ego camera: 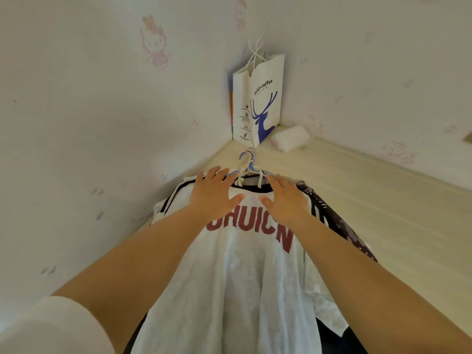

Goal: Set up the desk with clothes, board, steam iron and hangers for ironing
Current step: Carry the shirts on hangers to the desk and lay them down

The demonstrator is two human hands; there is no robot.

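Over on the left, the left hand [213,192] lies flat, fingers straight and spread, palm down on the shoulder of the white T-shirt [237,272] — pressing, not gripping anything. That looks like a smoothing hold, meant to keep the cloth lying flat on the pale desk [383,200]. The shirt itself runs from the near edge up toward the far corner, red lettering face up, collar pointing away from the person. At the collar sits a bunch of hangers [249,166], blue and pale ones, hooks aimed at the corner; they seem kept in the garments so the pile moves as one. Beyond them a white paper bag [265,98] with a blue deer stands upright in the corner, and a small white packet [290,137] lies just right of it. Then the right hand [284,198], equally flat and open, rests on the other shoulder. Under the shirt's right edge, a dark patterned garment [342,226] peeks out. No board or iron is in view.
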